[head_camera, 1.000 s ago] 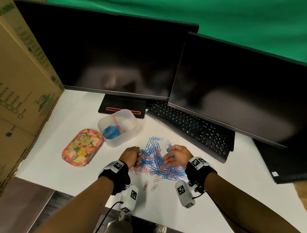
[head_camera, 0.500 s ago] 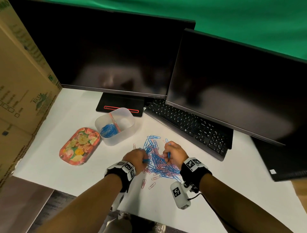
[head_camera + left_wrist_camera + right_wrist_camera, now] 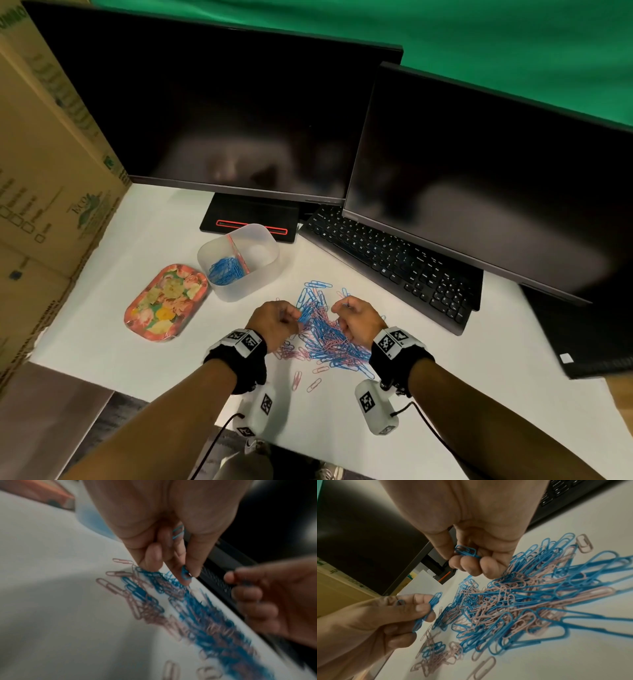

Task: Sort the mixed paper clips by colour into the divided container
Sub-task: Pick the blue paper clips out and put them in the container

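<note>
A mixed pile of blue and pink paper clips (image 3: 325,332) lies on the white desk between my hands. My left hand (image 3: 277,320) hovers at the pile's left edge and pinches blue clips (image 3: 433,601) between thumb and fingers; more blue clips (image 3: 178,532) sit in its palm. My right hand (image 3: 356,318) is at the pile's right edge, fingers curled round a small bunch of blue clips (image 3: 465,551). The translucent divided container (image 3: 270,263) stands behind the pile to the left. Its left compartment holds blue clips (image 3: 226,269); the right compartment looks empty.
A floral tray (image 3: 164,301) lies left of the container. A black keyboard (image 3: 394,263) runs along the pile's right, under two dark monitors (image 3: 222,120). A cardboard box (image 3: 44,171) walls off the left side. A few loose pink clips (image 3: 305,378) lie near the desk's front edge.
Both hands have stayed at the pile, working blue clips out of it. The left hand has shifted slightly right into the pile's edge. The head view moved a little closer.
</note>
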The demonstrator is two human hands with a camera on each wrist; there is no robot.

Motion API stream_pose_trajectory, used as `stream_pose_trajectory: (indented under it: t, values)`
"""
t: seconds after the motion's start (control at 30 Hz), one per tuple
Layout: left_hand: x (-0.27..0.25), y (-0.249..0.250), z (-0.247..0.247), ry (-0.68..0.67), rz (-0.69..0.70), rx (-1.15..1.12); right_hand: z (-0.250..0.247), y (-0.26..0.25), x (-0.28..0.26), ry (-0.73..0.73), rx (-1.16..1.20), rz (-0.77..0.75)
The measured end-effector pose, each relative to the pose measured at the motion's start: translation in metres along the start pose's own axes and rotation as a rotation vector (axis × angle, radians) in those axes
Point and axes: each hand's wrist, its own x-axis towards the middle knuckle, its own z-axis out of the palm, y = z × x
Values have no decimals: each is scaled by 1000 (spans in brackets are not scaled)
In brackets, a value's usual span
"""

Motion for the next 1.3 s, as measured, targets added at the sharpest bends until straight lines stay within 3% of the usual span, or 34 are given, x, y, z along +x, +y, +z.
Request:
stream_pose_trajectory:
  t: [0.1, 0.27, 0.5, 0.57, 0.67, 0.77, 0.9, 1.07, 1.3]
  values:
    - [-3, 1, -7, -85, -33, -165, 4, -4, -1, -19, 10, -24]
    - [-9, 3, -13, -79, -118, -329, 12, -6, 5, -25, -41, -1]
    - [-9, -3, -20, 20, -267, -579, 39, -5, -2, -68, -829, -217]
    - [-11, 0, -22, 28, -316, -636, 46, -6, -2, -63, -1016, -224]
    - [-14, 6, -27, -28, -354, -689, 54, -7, 4, -59, -1118, -174]
    - [-16, 12, -33, -56, -358, -728, 53, -9, 6, -45, -1021, -145]
    - [-17, 17, -39, -46, -345, -783, 38, -8, 8, -30, -635, -151]
    - [-23, 30, -53, -54, -340, -1019, 34, -38, 12, -93, -221, -78]
    - [-17, 48, -105, 21, -256, -1173, 73, -124, 20, -224, -66, -71]
